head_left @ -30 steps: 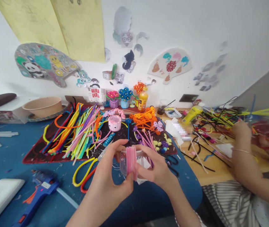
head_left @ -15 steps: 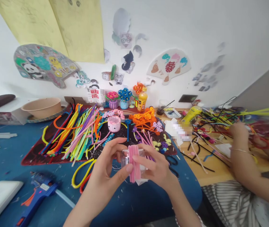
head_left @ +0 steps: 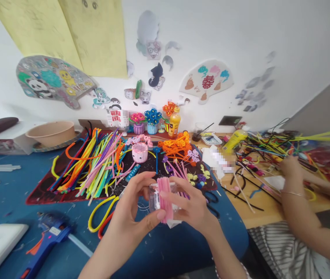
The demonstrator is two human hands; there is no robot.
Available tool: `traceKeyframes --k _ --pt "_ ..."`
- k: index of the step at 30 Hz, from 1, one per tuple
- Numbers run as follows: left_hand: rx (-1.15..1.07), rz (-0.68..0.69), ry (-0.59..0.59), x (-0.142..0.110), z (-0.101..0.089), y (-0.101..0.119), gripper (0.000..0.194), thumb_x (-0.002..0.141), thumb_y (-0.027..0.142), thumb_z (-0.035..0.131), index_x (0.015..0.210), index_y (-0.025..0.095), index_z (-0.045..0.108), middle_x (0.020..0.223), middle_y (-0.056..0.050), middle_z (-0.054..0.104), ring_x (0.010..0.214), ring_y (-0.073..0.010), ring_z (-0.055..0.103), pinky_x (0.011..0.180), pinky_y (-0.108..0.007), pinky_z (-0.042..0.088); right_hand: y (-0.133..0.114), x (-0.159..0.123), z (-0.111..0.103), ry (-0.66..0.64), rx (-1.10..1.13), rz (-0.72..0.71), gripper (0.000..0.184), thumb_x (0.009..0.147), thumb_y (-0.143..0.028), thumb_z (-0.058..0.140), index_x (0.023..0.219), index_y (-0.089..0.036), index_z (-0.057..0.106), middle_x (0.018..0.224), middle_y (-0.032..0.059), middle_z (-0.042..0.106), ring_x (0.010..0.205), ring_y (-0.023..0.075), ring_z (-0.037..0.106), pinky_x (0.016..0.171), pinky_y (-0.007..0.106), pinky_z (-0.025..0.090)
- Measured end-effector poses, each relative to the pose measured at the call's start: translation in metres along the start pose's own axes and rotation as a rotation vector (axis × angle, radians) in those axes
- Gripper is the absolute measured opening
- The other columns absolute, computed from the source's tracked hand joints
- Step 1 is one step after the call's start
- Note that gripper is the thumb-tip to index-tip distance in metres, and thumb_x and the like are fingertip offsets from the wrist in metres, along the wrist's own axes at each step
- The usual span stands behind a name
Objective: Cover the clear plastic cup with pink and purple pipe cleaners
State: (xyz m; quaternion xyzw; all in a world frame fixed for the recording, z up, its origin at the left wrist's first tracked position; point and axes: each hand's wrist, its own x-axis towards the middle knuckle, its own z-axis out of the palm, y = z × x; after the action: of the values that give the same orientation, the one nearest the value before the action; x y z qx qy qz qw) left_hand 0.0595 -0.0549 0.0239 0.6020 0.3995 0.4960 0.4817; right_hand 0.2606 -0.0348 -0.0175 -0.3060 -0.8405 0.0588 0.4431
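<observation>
Between my two hands, over the table's front edge, is a small clear plastic cup (head_left: pixel 154 197) with several pink pipe cleaner strips (head_left: pixel 165 199) standing side by side against its near wall. My left hand (head_left: pixel 137 209) grips the cup from the left, its thumb near the strips' lower part. My right hand (head_left: pixel 192 203) closes on the cup from the right, with fingers lying across the pink strips. A bit of white (head_left: pixel 173 223) shows beneath the cup. Beyond my hands, a finished pink pipe cleaner pot (head_left: pixel 140 152) stands on the dark mat.
Bundled colourful pipe cleaners (head_left: pixel 101 166) cover the dark red mat (head_left: pixel 38 193). A blue glue gun (head_left: pixel 48 240) and a white box-like object (head_left: pixel 0 250) lie front left. Black-handled scissors (head_left: pixel 212 198) lie right. Another person's arm (head_left: pixel 298 197) reaches over the cluttered wooden table (head_left: pixel 252 219).
My left thumb has shifted slightly on the pink strips; both hands keep their hold on the cup. The other person's hands have moved among the materials at right.
</observation>
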Motion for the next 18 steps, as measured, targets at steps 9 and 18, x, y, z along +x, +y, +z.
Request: traceKeyframes --k 9,18 --pt "-0.019 -0.022 0.054 0.001 0.002 0.002 0.036 0.092 0.037 0.063 0.126 0.032 0.052 0.099 0.000 0.062 0.086 -0.0155 0.053 0.078 -0.026 0.045 -0.004 0.006 -0.003 -0.023 -0.057 -0.062 0.027 0.100 -0.031 0.055 0.126 -0.029 0.064 0.124 0.0117 0.059 0.105 0.0204 0.068 0.088 0.033 0.060" --pt "-0.021 -0.070 0.176 0.009 0.011 0.006 0.040 0.087 0.035 0.070 0.120 0.027 0.050 0.080 0.004 0.062 0.071 -0.0143 0.048 0.066 -0.027 0.038 -0.005 0.007 0.001 0.015 -0.075 -0.092 0.030 0.092 -0.021 0.066 0.119 -0.031 0.061 0.124 0.0092 0.063 0.111 0.0205 0.068 0.086 0.032 0.061"
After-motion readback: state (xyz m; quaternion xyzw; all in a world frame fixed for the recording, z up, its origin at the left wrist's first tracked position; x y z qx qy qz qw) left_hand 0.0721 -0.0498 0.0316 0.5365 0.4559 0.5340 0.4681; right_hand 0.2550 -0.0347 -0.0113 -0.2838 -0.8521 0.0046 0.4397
